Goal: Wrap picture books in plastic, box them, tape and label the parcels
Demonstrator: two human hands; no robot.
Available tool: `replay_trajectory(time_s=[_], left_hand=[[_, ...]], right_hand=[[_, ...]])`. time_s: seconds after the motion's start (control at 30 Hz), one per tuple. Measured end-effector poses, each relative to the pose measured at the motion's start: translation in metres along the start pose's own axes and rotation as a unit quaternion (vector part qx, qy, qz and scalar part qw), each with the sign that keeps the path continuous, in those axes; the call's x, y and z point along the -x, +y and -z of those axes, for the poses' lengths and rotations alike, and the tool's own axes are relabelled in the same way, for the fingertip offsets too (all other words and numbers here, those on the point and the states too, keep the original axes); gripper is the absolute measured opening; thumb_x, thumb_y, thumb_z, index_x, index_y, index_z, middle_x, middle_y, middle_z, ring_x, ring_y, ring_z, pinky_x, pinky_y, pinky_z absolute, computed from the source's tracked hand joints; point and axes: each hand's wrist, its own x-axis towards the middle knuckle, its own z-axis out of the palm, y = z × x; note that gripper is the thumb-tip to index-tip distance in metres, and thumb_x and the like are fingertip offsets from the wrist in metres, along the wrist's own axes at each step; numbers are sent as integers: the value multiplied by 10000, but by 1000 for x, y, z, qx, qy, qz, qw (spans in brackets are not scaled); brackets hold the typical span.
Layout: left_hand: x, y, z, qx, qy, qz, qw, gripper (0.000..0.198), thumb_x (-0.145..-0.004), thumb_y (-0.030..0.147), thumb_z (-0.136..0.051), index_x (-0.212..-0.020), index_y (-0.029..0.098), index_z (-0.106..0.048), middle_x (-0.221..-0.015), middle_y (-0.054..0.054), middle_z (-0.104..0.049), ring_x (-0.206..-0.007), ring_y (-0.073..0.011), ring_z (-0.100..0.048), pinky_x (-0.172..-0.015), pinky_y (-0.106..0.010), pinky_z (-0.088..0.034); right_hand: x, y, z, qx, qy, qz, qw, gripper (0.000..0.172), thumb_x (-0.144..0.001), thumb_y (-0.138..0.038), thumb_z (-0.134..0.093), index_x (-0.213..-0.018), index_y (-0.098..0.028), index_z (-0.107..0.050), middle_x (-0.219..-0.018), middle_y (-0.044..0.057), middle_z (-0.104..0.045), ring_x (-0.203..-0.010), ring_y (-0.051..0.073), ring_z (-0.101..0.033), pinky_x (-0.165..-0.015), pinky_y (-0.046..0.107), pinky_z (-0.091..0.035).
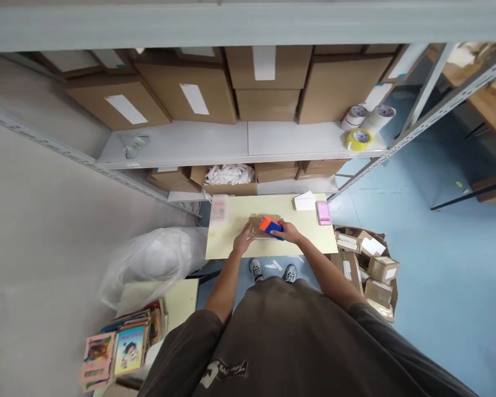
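Observation:
A small brown cardboard box [255, 228] lies on the pale yellow table [231, 249] in front of me. My left hand [243, 241] holds it by its left edge, with the fingers along the side. My right hand [287, 232] is closed around an orange-and-blue block-shaped tool [271, 226]. The tool is over the right part of the box and covers some of it. Whether it touches the box, I cannot tell.
White papers [305, 201] and a pink stack [323, 213] lie at the table's right end. Shelves with large cartons [268, 105] and tape rolls [359, 139] stand behind. A bin of small boxes [383, 269] is at right, a plastic bag [157, 253] and books [130, 348] at left.

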Motion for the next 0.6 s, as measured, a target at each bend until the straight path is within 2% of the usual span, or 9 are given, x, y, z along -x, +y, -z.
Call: replay_trajectory(time_s=[0.07, 0.17, 0.23, 0.27, 0.33, 0.4, 0.5, 0.6], left_hand=[[4, 2, -4, -13, -7, 1, 1000, 871, -891, 306, -794, -1677, 280, -420, -1752, -126, -362, -1567, -358, -436, -1225, -500, -447], [12, 4, -6, -49, -10, 14, 999, 972, -891, 296, -798, -1726, 285, -302, -1791, -144, -257, -1542, -380, -463, -1201, -483, -465], [15, 5, -4, -41, 17, -2, 999, 979, -865, 264, -808, -1718, 270, -329, -1792, -152, -250, -1554, -386, -440, -1212, -485, -450], [15, 5, -3, -19, 39, -9, 999, 929, -864, 249, -797, -1696, 261, -383, -1769, -153, -313, -1548, -375, -448, -1216, -482, -446], [11, 8, 1, 63, 80, 5, 995, 744, -899, 264, -744, -1611, 248, -527, -1624, -152, -545, -1459, -337, -552, -1178, -467, -481], [2, 12, 6, 166, 90, 43, 981, 553, -946, 377, -697, -1477, 228, -663, -1355, -135, -741, -1267, -306, -683, -1053, -436, -558], [-15, 21, 15, 284, 32, 69, 956, 544, -893, 604, -726, -1192, 156, -801, -1006, -111, -802, -987, -281, -742, -832, -366, -591], [-27, 28, 22, 359, -38, 59, 931, 589, -770, 672, -816, -970, 118, -821, -840, -96, -771, -816, -231, -711, -729, -317, -551]], right_hand=[[-15, -25, -5, 34, -40, 9, 999, 476, -864, -632, -774, -1089, -213, -750, -956, 67, -782, -892, 257, -703, -793, 316, -512], [-28, -41, -5, 82, -78, 6, 994, 447, -864, -629, -779, -952, -192, -746, -931, 63, -774, -881, 234, -692, -772, 289, -494], [-31, -44, -2, 105, -82, 0, 991, 435, -869, -623, -767, -903, -191, -730, -913, 55, -761, -861, 222, -683, -756, 282, -484], [-31, -45, -1, 111, -82, -3, 990, 424, -870, -615, -763, -893, -194, -724, -907, 47, -754, -852, 217, -679, -752, 279, -483], [-31, -47, 1, 114, -84, -14, 990, 400, -864, -595, -763, -886, -199, -719, -893, 31, -742, -841, 209, -673, -745, 274, -485], [-29, -51, 3, 109, -85, -30, 990, 390, -857, -583, -768, -888, -197, -724, -884, 26, -737, -838, 210, -673, -746, 275, -492], [-27, -58, 7, 96, -86, -50, 990, 397, -842, -583, -787, -891, -193, -732, -890, 31, -741, -845, 220, -683, -751, 282, -507], [-26, -65, 14, 78, -96, -59, 991, 437, -829, -620, -797, -919, -196, -736, -914, 34, -750, -863, 226, -695, -753, 281, -517]])
